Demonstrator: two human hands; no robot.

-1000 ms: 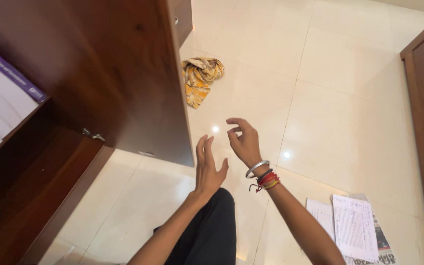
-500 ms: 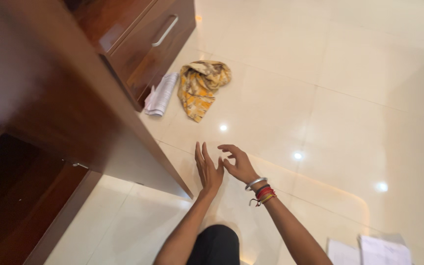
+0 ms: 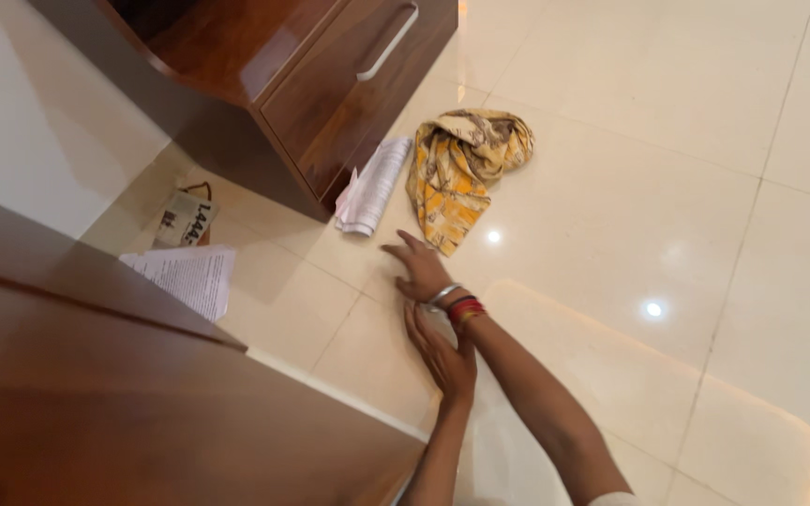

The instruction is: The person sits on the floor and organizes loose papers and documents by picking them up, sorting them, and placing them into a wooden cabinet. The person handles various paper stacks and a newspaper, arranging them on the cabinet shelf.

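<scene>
Cabinet (image 3: 330, 84) of dark wood fills the upper left, its drawer shut. Below it on the floor tiles (image 3: 667, 187) lie a yellow cloth (image 3: 457, 169) and folded papers (image 3: 372, 187). Right hand (image 3: 422, 272) reaches open, empty, near the cloth's lower end; left hand (image 3: 442, 356) hangs open, holding nothing. Step in hand seems a reach; closing fingers on cloth comes next.

Wooden drawer unit (image 3: 330, 84) cut by top edge; left hand (image 3: 441, 349) fingertips behind right wrist

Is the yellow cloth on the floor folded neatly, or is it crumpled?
Crumpled. The yellow cloth lies in a loose, wrinkled heap on the tiled floor, bunched at one end, with no flat folded edges. The right hand reaches toward it.
</scene>
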